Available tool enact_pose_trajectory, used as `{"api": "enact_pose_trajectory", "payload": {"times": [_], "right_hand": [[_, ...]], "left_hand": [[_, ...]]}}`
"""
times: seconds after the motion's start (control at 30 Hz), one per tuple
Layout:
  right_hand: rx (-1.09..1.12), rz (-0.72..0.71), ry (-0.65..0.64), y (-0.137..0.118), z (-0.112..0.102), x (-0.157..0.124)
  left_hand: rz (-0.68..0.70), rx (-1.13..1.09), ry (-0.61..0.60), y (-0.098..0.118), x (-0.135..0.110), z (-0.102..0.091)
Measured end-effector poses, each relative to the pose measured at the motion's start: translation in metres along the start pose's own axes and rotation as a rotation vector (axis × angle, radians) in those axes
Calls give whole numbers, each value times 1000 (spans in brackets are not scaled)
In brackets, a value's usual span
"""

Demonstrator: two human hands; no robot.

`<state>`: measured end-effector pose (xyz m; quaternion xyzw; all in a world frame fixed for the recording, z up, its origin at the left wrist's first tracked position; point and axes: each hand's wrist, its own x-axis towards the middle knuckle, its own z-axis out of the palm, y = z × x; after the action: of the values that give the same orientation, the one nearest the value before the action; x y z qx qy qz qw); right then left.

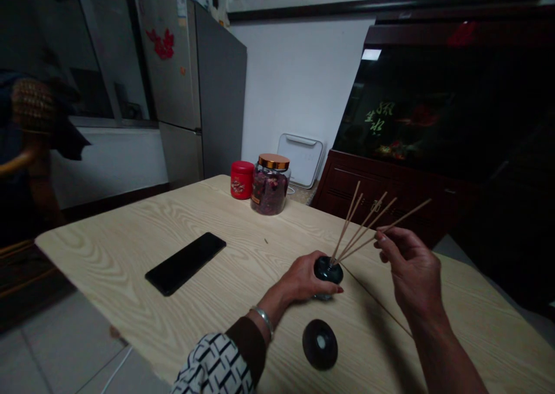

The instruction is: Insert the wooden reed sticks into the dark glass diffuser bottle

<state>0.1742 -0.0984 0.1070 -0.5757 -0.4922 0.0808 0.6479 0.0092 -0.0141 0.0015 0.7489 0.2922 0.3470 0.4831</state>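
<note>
My left hand [303, 277] wraps around a small dark glass reed diffuser bottle [328, 272] and keeps it upright on the table. Several thin wooden reeds [349, 222] fan out of its narrow neck. With thumb and fingertips, my right hand [411, 270] pinches the rightmost reed [410, 214], whose lower end reaches the bottle's mouth. Another loose reed [375, 300] lies on the tabletop, partly hidden behind my right wrist. In front of the bottle rests a round dark cap [319, 344] with a pale spot at its centre.
A black phone [186, 264] lies on the wooden table [130, 238] at left. Toward the far edge stand a red canister [241, 180] and a copper-lidded jar [271, 186] of dried flowers. Behind are a fridge [221, 93] and a dark fish tank [407, 105].
</note>
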Motion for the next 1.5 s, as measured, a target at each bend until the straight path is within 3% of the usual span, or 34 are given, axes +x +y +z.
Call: {"api": "enact_pose_trajectory", "payload": {"times": [0.23, 0.37, 0.43, 0.6, 0.7, 0.83, 1.03, 1.2, 1.4, 1.5], "right_hand": [[-102, 68, -357, 16, 10, -2], [-217, 98, -554, 23, -3, 5], [-384, 72, -643, 32, -15, 10], [-1127, 107, -784, 69, -39, 10], [-1235, 147, -864, 86, -42, 7], [-1235, 156, -876, 93, -41, 6], [-1189, 136, -842, 90, -44, 10], [-692, 121, -703, 66, -57, 25], [-98, 197, -150, 23, -65, 34], [132, 238, 22, 14, -63, 35]], "left_hand": [[9, 20, 2, -2, 0, 0], [4, 14, 6, -1, 0, 0], [8, 5, -1, 0, 0, 0], [4, 3, -1, 1, 0, -1], [6, 3, -5, 1, 0, -1], [10, 3, -6, 1, 0, -1], [-10, -31, -9, 0, 0, 1], [1, -43, -5, 0, 0, 0], [-6, -48, -6, 1, 0, 0], [-1, -35, 2, 1, 0, 0]]}}
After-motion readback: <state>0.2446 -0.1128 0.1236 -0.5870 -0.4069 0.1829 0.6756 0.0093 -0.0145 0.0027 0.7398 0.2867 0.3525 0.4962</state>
